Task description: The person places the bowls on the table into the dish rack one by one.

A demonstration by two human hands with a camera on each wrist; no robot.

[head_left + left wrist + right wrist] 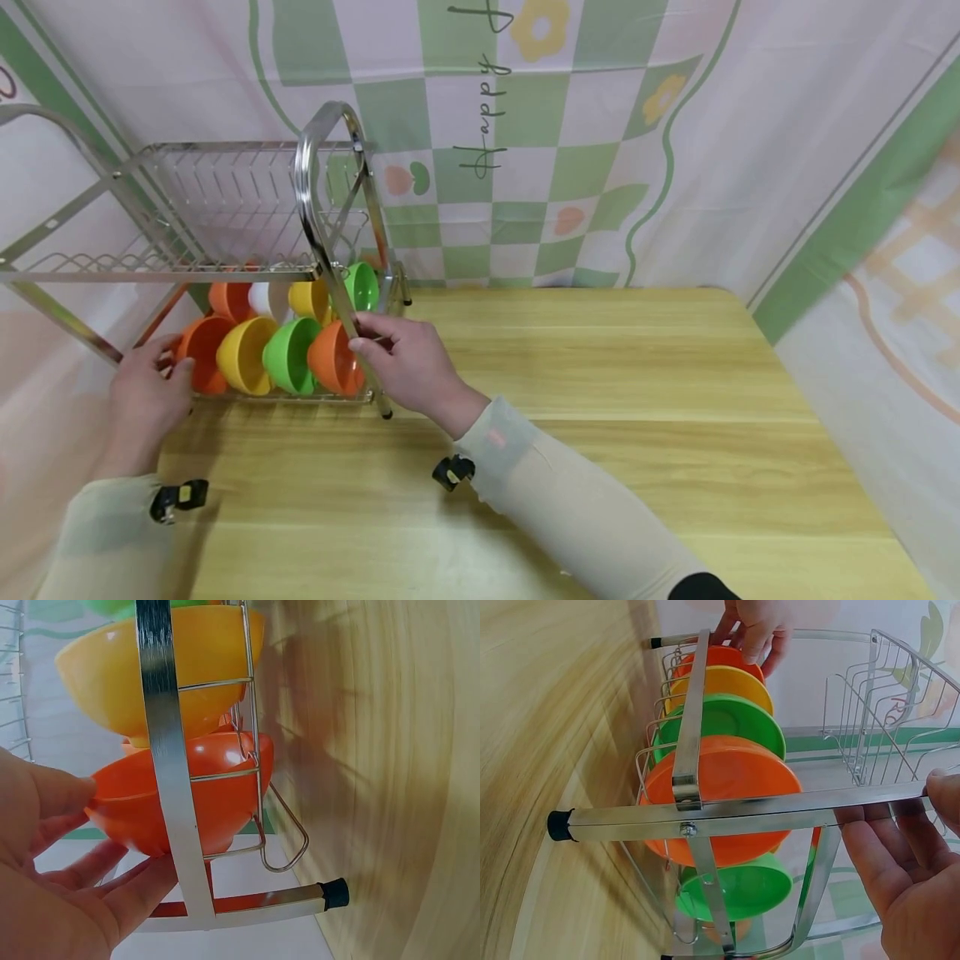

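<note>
A two-tier metal dish rack (318,217) stands at the left of the wooden table. On its lower tier, bowls stand on edge in two rows. My left hand (150,387) holds the leftmost front bowl, a red-orange one (180,795), with the thumb at its rim and fingers against its outside. Beside it in the front row are a yellow bowl (246,357), a green bowl (291,357) and an orange bowl (727,780). My right hand (412,358) grips the rack's right front post (780,810) between thumb and fingers.
Behind the front row stand an orange bowl (228,300), a white bowl (268,300), a yellow bowl (307,298) and a green bowl (363,287). The wooden table (600,417) extends to the right. A patterned cloth (517,150) hangs behind it.
</note>
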